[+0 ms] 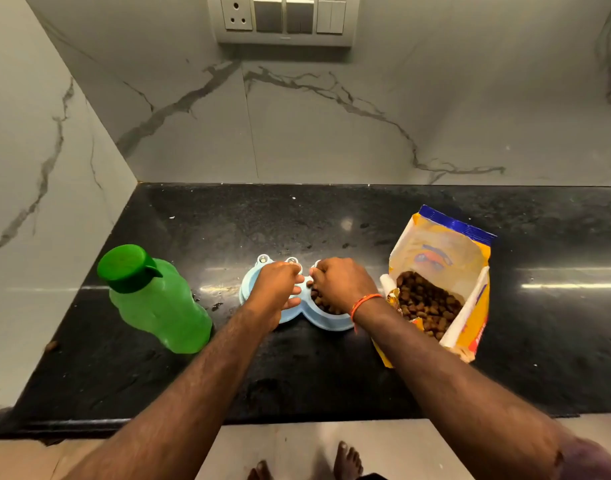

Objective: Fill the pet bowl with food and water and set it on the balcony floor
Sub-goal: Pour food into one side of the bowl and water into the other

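Note:
A light blue double pet bowl (331, 322) sits on the black counter (297, 368). Its right cup holds brown kibble (323, 303); the left cup is hidden under my left hand (278, 289), which rests on the bowl with fingers curled over the middle. My right hand (342, 280), with an orange thread at the wrist, is down in the right cup among the kibble, fingers bent. An open yellow and blue food bag (439, 268) lies to the right, full of kibble. A green water bottle (151, 299) with its cap on stands to the left.
Marble walls close the counter at the back and left. A switch panel with a socket (283, 17) is high on the back wall. A few stray kibbles (51, 346) lie on the counter. My bare feet show on the tiled floor (297, 448) below.

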